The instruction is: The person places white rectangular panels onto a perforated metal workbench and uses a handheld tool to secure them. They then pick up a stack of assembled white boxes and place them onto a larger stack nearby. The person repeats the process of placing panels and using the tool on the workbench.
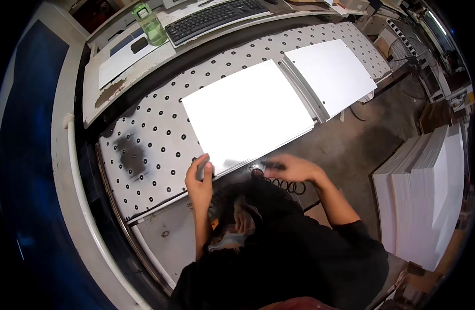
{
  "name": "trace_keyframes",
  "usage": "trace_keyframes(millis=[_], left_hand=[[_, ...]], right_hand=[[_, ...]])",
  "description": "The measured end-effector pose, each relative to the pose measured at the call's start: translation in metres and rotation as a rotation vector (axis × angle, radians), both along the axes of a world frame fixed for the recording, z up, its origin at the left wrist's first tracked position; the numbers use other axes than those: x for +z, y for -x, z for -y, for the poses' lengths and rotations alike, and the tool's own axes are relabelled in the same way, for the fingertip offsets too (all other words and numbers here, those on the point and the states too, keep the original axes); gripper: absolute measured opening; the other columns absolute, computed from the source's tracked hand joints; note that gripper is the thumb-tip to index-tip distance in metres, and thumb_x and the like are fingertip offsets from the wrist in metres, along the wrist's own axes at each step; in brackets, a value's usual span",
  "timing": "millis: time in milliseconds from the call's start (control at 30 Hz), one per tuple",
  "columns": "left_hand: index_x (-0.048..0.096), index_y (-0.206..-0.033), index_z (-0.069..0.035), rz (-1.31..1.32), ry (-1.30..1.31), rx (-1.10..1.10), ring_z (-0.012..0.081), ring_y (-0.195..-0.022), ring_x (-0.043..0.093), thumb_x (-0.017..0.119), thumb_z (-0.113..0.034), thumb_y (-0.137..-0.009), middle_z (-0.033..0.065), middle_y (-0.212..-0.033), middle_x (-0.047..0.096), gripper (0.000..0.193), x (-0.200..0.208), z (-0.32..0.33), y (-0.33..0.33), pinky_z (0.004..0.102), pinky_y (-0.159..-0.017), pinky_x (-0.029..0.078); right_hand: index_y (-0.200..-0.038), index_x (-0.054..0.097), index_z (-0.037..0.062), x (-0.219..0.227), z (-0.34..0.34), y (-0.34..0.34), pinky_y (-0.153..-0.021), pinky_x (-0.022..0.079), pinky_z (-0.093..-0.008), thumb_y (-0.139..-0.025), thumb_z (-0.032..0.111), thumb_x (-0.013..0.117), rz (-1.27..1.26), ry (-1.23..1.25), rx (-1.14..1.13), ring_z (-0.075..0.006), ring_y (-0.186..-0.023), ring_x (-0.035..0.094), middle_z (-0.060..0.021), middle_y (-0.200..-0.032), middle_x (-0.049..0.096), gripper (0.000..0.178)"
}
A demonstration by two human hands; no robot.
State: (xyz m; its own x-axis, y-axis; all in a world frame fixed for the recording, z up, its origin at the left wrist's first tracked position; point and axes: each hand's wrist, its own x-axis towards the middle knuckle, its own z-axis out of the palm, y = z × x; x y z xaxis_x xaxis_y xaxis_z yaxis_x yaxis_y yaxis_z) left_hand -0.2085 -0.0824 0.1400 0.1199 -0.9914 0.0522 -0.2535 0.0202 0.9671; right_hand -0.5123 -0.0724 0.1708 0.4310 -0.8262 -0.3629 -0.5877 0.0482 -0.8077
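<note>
- The large white flat rectangular panel (248, 116) lies flat on the white perforated work table with black holes (149, 129), near the middle of the view; its near edge reaches the table edge at about 6 o'clock, probably so that the hands can get at it from the front.
- The left hand (200, 178) is at the panel's near left corner, about 7 o'clock from the panel's middle; the fingers are curled together and pinched on the corner edge, as it seems to steady the sheet.
- The right hand (294, 168) is at the near edge, about 5 o'clock from the panel's middle; it is closed around a small dark object (273, 166), which is blurred, so I cannot tell what it is; the fingers rest close to the edge of the panel.
- The panel looks very bright, plain and smooth; a thin layered edge shows at the front, so it may be more than one sheet.
- A second white flat panel (331, 75) lies on the same table at 2 o'clock; a tall stack of white sheets (423, 196) stands apart at 4 o'clock; a green transparent bottle (150, 26) and a black keyboard (217, 18) are at 12 o'clock.
</note>
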Motion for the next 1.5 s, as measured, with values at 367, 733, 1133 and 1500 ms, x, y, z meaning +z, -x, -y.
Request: trace_keyframes(millis=[367, 733, 1133, 1500], left_hand=[[0.069, -0.120, -0.003, 0.398, 0.150, -0.251, 0.0354, -0.114, 0.063, 0.069, -0.020, -0.094, 0.0171, -0.120, 0.069, 0.031, 0.036, 0.046, 0.050, 0.0420, -0.100, 0.048], [0.069, -0.119, -0.003, 0.396, 0.092, -0.062, 0.0360, -0.113, 0.063, 0.069, -0.019, -0.094, 0.0157, -0.119, 0.069, 0.030, -0.002, 0.011, -0.031, 0.0412, -0.099, 0.049], [0.042, -0.069, -0.013, -0.704, -0.196, 0.447, 0.0158, -0.070, 0.054, 0.054, -0.030, -0.106, 0.0027, -0.070, 0.052, 0.042, -0.036, -0.025, -0.115, 0.0294, -0.070, 0.045], [0.053, -0.081, -0.009, -0.889, -0.200, 0.352, 0.0181, -0.076, 0.056, 0.051, -0.029, -0.107, 0.0054, -0.080, 0.058, 0.033, -0.021, -0.032, -0.123, 0.0336, -0.074, 0.048]], right_hand=[[-0.106, 0.068, -0.0051, 0.045, 0.055, 0.178, -0.085, 0.050, -0.0491, -0.094, 0.050, 0.060, -0.461, 0.212, -1.084, -0.0480, -0.099, 0.066, -0.0288, -0.095, 0.071, 0.058], [-0.090, 0.063, 0.0000, 0.019, 0.085, 0.081, -0.048, 0.043, -0.0309, -0.099, 0.042, 0.063, -0.012, 0.017, -0.637, -0.0127, -0.050, 0.053, -0.0019, -0.061, 0.056, 0.043], [-0.094, 0.066, 0.0026, -0.006, 0.029, -0.141, -0.064, 0.047, -0.0338, -0.098, 0.040, 0.066, 0.124, -0.212, 0.510, -0.0186, -0.064, 0.056, -0.0064, -0.068, 0.060, 0.037], [-0.099, 0.066, 0.0031, -0.002, 0.027, -0.156, -0.070, 0.048, -0.0367, -0.098, 0.033, 0.065, 0.243, -0.136, 0.505, -0.0263, -0.071, 0.059, -0.0138, -0.078, 0.064, 0.030]])
